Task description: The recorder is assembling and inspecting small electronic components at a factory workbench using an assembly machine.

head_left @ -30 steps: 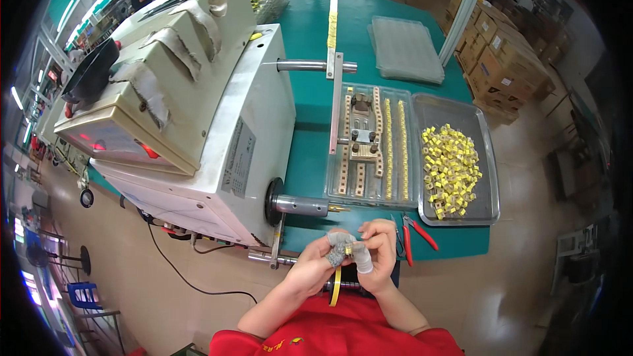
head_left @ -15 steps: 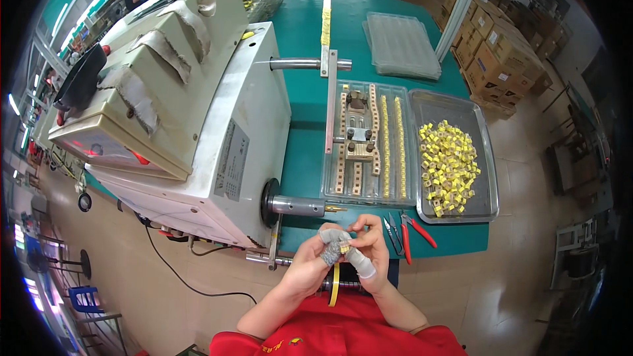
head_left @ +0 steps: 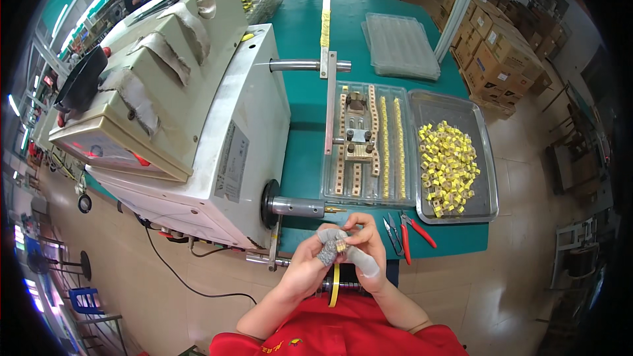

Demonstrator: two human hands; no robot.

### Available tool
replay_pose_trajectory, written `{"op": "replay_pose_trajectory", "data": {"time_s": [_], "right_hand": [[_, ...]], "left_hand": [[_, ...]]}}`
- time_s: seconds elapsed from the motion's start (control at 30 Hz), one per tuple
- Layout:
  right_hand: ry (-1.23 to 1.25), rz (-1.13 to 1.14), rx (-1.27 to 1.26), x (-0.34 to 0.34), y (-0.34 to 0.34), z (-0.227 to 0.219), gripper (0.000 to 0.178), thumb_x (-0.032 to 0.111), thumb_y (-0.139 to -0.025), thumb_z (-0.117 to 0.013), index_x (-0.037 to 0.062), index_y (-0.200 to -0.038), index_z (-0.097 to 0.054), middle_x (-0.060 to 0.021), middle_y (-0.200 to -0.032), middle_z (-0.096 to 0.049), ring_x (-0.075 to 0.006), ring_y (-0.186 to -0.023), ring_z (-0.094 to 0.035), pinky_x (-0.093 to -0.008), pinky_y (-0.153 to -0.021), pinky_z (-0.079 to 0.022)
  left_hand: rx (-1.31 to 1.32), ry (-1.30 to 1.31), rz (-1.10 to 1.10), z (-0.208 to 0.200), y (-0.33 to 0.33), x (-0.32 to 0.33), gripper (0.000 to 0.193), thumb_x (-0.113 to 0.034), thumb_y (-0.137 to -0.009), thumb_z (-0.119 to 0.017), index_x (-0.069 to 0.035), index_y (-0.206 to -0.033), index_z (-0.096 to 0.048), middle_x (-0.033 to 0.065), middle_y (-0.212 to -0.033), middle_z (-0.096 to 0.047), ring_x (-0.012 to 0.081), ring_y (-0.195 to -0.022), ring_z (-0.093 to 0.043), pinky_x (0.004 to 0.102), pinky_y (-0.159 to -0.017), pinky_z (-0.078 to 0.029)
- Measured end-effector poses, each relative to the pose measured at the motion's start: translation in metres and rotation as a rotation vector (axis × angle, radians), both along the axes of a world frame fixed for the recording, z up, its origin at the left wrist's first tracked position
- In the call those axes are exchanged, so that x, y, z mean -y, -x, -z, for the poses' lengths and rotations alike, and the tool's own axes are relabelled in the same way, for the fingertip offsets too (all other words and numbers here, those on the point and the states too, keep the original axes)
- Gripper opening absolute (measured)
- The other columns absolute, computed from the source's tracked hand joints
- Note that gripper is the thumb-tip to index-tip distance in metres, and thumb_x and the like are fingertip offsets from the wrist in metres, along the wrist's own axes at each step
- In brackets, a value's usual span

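Note:
A small bobbin with yellow tape (head_left: pixel 341 246) is pinched between the fingertips of both hands, just in front of the machine's spindle (head_left: pixel 300 206). My left hand (head_left: pixel 303 269), with grey fabric covers on its thumb and a finger, grips it from the left. From the right, my right hand (head_left: pixel 373 252) closes on the same piece, its thumb wrapped in a pale cover and its index finger arched above. Fingers partly hide the bobbin. Below the hands is a roll of yellow tape (head_left: pixel 335 285).
A pale winding machine (head_left: pixel 257 112) stands left. Right of it, a clear plastic tray (head_left: pixel 412 191) holds rows of bobbins and a metal fixture (head_left: pixel 359 142). A metal tray (head_left: pixel 486 207) contains yellow-taped pieces (head_left: pixel 450 168). Red-handled cutters (head_left: pixel 406 242) and small snips (head_left: pixel 393 234) lie nearby.
The right hand's fingers have shifted slightly to the left, around the bobbin. Both hands keep hold of it, and the bobbin has tipped a little. Trays and tools stay put.

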State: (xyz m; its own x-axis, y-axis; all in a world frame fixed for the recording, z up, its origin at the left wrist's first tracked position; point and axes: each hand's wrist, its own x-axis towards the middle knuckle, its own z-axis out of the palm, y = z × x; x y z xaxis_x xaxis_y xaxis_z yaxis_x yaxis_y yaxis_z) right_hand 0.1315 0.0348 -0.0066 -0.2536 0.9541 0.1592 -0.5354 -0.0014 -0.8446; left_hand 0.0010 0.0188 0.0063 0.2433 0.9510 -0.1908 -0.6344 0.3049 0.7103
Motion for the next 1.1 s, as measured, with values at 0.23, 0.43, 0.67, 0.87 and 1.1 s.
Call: {"op": "replay_pose_trajectory", "data": {"time_s": [0.23, 0.43, 0.67, 0.87, 1.1], "right_hand": [[-0.448, 0.315, 0.447, -0.004, 0.0, 0.013, 0.02, 0.011, -0.075, -0.066, 0.0085, -0.089, -0.052, -0.0114, -0.099, -0.042, -0.0219, -0.09, -0.042, -0.0325, -0.083, -0.033], [-0.484, 0.316, 0.441, -0.007, -0.001, 0.014, 0.018, 0.012, -0.075, -0.066, 0.009, -0.085, -0.051, -0.0112, -0.095, -0.045, -0.0218, -0.088, -0.041, -0.0322, -0.08, -0.034], [-0.443, 0.169, 0.392, -0.009, -0.005, 0.005, 0.029, 0.013, -0.07, -0.071, 0.0092, -0.089, -0.049, -0.0112, -0.1, -0.043, -0.0226, -0.092, -0.042, -0.0318, -0.082, -0.034], [-0.391, 0.127, 0.324, -0.011, -0.007, 0.015, 0.036, 0.009, -0.065, -0.076, 0.0091, -0.087, -0.047, -0.0102, -0.101, -0.042, -0.0215, -0.097, -0.041, -0.0319, -0.086, -0.034], [-0.211, 0.051, 0.093, -0.007, 0.001, 0.018, 0.036, 0.007, -0.066, -0.075, 0.0098, -0.089, -0.047, -0.0093, -0.107, -0.035, -0.019, -0.101, -0.038, -0.0303, -0.09, -0.031]], "left_hand": [[0.09, 0.131, 0.063, -0.001, 0.0, 0.001, 0.029, -0.009, -0.082, -0.054, 0.003, -0.107, -0.046, 0.0035, -0.098, -0.047, 0.0118, -0.09, -0.049, 0.0258, -0.081, -0.038], [-0.003, 0.047, 0.06, -0.006, -0.002, 0.001, 0.022, -0.011, -0.083, -0.054, -0.001, -0.103, -0.049, 0.0001, -0.092, -0.045, 0.0078, -0.087, -0.046, 0.0214, -0.076, -0.038], [0.187, 0.124, 0.099, -0.005, 0.003, 0.001, 0.02, -0.008, -0.083, -0.053, 0.001, -0.101, -0.05, 0.002, -0.095, -0.047, 0.0104, -0.088, -0.049, 0.0224, -0.079, -0.04], [0.078, 0.073, 0.128, -0.006, 0.003, -0.002, 0.018, -0.007, -0.084, -0.053, 0.001, -0.1, -0.05, 0.003, -0.095, -0.048, 0.0119, -0.091, -0.051, 0.0244, -0.083, -0.04], [-0.203, -0.195, -0.058, 0.003, -0.005, 0.001, 0.017, 0.0, -0.083, -0.05, 0.0, -0.099, -0.051, 0.0027, -0.1, -0.042, 0.0113, -0.095, -0.047, 0.0231, -0.085, -0.037]]}}
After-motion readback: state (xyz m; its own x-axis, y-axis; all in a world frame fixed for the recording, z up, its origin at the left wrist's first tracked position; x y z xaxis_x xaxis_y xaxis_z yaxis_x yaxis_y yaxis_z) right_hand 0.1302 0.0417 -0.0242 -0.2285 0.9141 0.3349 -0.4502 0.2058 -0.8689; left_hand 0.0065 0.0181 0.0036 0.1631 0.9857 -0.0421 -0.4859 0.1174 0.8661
